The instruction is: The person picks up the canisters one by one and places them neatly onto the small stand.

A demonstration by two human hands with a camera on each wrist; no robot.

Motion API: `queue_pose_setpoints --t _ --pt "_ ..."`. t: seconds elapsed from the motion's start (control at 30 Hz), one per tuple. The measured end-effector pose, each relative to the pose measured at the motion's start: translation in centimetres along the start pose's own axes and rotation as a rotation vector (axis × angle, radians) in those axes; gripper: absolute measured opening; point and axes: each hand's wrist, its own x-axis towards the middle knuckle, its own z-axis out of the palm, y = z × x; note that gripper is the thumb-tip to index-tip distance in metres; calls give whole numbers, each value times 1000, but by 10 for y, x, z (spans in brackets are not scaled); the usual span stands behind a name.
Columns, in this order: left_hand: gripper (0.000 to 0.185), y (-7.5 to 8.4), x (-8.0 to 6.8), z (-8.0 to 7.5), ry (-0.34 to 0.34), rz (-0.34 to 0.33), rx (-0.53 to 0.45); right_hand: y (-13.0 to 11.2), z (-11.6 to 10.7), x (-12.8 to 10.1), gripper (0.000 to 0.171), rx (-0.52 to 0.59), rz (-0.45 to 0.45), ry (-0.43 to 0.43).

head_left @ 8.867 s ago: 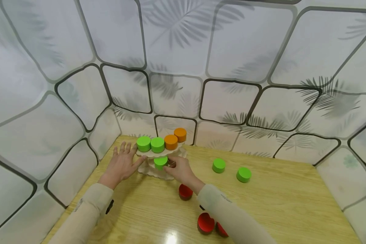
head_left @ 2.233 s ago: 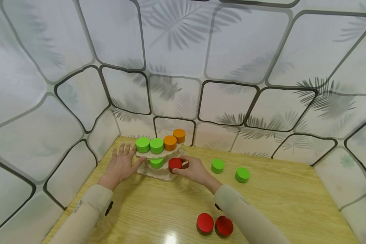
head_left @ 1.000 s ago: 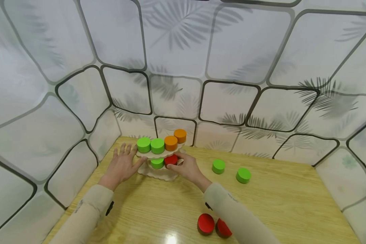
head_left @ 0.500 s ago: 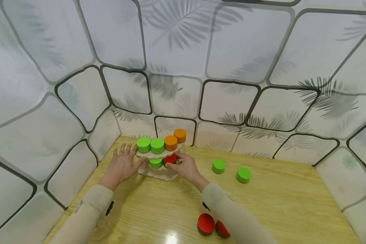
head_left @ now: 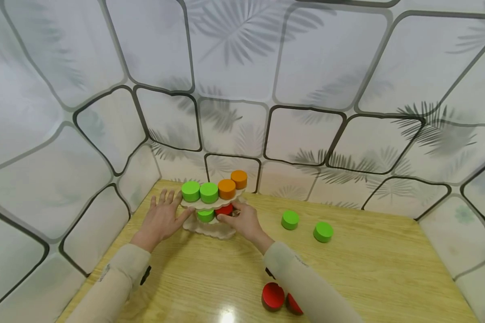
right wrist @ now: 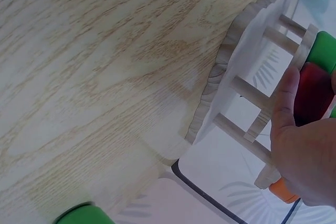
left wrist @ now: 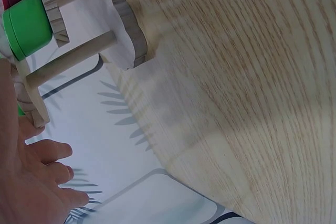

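Observation:
A tiered wooden stand (head_left: 209,230) with scalloped edges stands at the back left. My right hand (head_left: 245,222) pinches a red round container (right wrist: 313,94) at the middle tier, thumb along its front. Right beside it on that tier is a green round container (head_left: 205,216), seen also as a green container (left wrist: 29,27) in the left wrist view. My left hand (head_left: 160,220) lies spread at the stand's left end, thumb and forefinger at the top tier's edge. That tier carries two green containers (head_left: 209,193) and two orange containers (head_left: 227,189).
Two loose green containers (head_left: 323,232) sit on the wooden table (head_left: 372,269) right of the stand. Near the front are a red container (head_left: 273,296) and another red one (head_left: 293,305), partly under the right sleeve. Patterned walls (head_left: 303,134) rise behind and at both sides.
Earlier, my right hand set the green container on the middle tier. A red container came from the table, then slid leftward along the tier, and the green one shifted slightly left. Left hand stayed put.

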Motion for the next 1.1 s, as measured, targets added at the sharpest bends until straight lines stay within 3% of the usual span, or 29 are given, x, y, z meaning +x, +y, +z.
queue_pose_setpoints --t 0.43,0.73,1.1 --pt "87 0 0 0 -6 1 4 2 1 2 54 -44 21 7" --pt "86 -1 0 1 1 4 16 0 -2 -2 61 34 69 -12" --pt "85 0 0 0 1 6 15 7 -22 -17 58 -16 84 -38"
